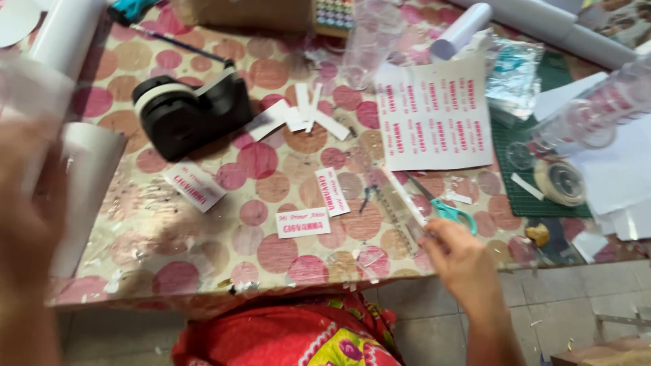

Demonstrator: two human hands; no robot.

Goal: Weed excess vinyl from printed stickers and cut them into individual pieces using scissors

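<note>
right hand (456,254) at scissors (444,209) | three cut labels (303,222) | one tape dispenser (186,108)

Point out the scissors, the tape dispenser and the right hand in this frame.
scissors (453,213), head view, on the teal handle loop near the fingers.
tape dispenser (196,112), head view, on the middle of its black body.
right hand (460,261), head view, on the back of the hand.
</note>
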